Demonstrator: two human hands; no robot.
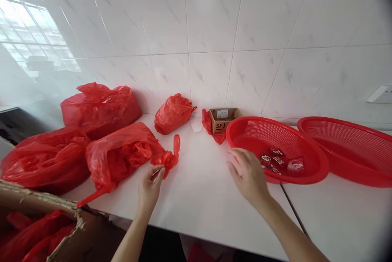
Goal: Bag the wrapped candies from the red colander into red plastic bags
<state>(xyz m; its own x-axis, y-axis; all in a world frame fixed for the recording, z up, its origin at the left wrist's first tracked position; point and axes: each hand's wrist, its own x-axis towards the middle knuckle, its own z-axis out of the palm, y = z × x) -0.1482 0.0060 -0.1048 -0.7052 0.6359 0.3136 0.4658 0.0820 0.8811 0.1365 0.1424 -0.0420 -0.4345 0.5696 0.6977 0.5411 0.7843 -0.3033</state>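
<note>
My left hand (pixel 149 188) is at the near end of a crumpled red plastic bag (pixel 122 151), its thumb and forefinger pinched on the bunched film by a loose handle loop. My right hand (pixel 249 174) is over the white table beside the near left rim of a red plastic basket (pixel 318 168). Its fingers are apart and slightly bent, with nothing seen between them. Several small wrapped packets (pixel 277 160) lie on the basket's floor, dark ones in a cluster and a pinkish one (pixel 295 164) to their right.
Behind are a small cardboard box (pixel 220 125) on red film and a tied red bag (pixel 173 115). More full red bags (pixel 101 110) stand at the left. A cardboard carton (pixel 101 233) holds red bags at the near left. A second red basket (pixel 352 147) sits far right.
</note>
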